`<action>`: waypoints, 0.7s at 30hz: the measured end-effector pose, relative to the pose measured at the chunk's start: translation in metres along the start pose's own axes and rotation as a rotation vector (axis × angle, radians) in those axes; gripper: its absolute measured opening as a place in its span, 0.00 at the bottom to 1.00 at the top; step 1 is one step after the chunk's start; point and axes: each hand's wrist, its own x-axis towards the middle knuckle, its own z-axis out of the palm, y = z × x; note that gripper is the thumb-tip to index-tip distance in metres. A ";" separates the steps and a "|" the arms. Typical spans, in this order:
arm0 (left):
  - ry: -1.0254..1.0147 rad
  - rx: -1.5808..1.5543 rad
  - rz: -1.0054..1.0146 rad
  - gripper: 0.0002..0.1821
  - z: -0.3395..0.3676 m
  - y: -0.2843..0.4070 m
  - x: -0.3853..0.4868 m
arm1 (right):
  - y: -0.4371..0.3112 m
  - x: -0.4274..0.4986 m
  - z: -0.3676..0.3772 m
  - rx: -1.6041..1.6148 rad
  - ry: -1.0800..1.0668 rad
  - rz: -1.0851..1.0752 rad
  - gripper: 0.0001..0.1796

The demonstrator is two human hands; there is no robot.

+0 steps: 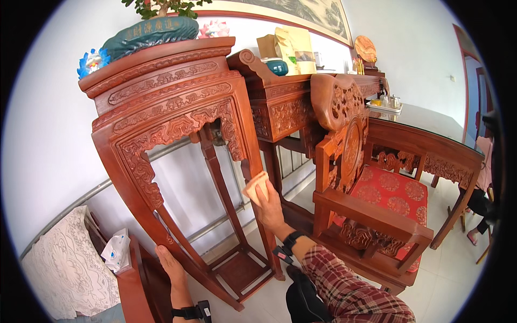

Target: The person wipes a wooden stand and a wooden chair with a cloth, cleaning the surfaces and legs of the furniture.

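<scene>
A tall carved wooden plant stand [173, 109] fills the middle of the view, with a bonsai in a green pot [151, 34] on its top. In my right hand [270, 210] is a folded, light-coloured cloth [256, 188], which lies against the stand's right front leg. My left hand [171, 264] is low at the left front leg, fingers extended, touching or very near the wood; it holds nothing that I can see. Blue [93, 63] and pink [214, 29] lotus-shaped ornaments flank the pot.
A carved armchair with a red cushion [389, 189] stands to the right, before a long altar table [288, 87]. Beyond it is a glass-topped table [424, 121] with a tray [383, 107]. A lace-covered seat [72, 266] is at lower left. Another person [482, 177] sits at far right.
</scene>
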 end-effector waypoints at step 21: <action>0.014 0.011 0.108 0.39 0.004 0.000 0.000 | 0.040 0.226 -0.047 -0.329 0.254 -0.027 0.36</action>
